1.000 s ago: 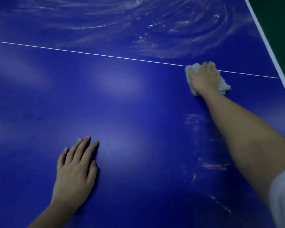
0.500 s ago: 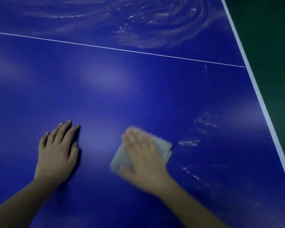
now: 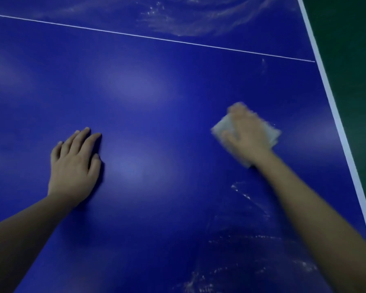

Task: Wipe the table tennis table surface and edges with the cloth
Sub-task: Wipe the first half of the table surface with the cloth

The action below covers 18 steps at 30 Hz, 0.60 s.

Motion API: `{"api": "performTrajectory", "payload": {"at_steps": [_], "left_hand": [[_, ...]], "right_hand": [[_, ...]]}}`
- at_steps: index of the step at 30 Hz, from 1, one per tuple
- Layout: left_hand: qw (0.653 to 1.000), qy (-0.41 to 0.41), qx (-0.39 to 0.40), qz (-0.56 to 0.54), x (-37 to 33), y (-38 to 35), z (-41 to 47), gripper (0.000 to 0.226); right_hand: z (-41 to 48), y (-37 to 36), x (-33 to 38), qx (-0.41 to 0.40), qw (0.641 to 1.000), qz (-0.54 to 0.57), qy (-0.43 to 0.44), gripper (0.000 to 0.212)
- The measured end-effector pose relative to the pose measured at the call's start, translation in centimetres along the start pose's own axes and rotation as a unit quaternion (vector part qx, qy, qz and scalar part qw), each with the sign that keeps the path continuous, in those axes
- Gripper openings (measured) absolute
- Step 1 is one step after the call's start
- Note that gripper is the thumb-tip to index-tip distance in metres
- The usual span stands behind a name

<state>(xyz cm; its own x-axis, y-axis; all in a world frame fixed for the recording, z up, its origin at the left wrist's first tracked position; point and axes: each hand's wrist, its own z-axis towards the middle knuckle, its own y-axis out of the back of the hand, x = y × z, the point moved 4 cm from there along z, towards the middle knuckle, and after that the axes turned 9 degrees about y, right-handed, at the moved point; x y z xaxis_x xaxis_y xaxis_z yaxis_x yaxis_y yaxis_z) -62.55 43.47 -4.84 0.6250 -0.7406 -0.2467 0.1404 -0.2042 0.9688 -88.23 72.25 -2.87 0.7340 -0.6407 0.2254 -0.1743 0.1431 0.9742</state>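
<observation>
Head cam, left to right: my left hand lies flat, fingers straight, on the blue tabletop. My right hand, blurry, presses palm-down on the white cloth, near the white edge stripe. Wet streaks beside that forearm.

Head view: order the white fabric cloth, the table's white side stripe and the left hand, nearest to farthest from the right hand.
1. White fabric cloth, under the right hand.
2. White side stripe, at right.
3. Left hand, far left.

Blue table (white-edged) under a cloth and left hand
</observation>
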Motion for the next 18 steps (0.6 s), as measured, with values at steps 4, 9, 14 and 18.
{"api": "performTrajectory", "payload": {"at_steps": [4, 9, 14, 18], "left_hand": [[1.0, -0.002, -0.003, -0.008, 0.0, 0.1, 0.0, 0.054], [1.0, -0.002, 0.002, -0.012, -0.2, 0.1, 0.0, 0.056], [1.0, -0.015, -0.003, -0.017, -0.2, 0.1, 0.0, 0.055], [0.999, -0.029, -0.02, -0.023, -0.1, 0.1, 0.0, 0.053]], "right_hand": [[-1.0, 1.7, -9.8, -0.014, 0.984, -0.049, -0.169, 0.076], [-4.2, 0.8, -6.2, -0.016, 0.986, -0.042, -0.161, 0.077], [-12.3, -2.6, 6.1, 0.047, 0.997, -0.023, -0.054, 0.078], [-20.8, -5.0, 16.9, 0.072, 0.996, -0.027, 0.043, 0.074]]}}
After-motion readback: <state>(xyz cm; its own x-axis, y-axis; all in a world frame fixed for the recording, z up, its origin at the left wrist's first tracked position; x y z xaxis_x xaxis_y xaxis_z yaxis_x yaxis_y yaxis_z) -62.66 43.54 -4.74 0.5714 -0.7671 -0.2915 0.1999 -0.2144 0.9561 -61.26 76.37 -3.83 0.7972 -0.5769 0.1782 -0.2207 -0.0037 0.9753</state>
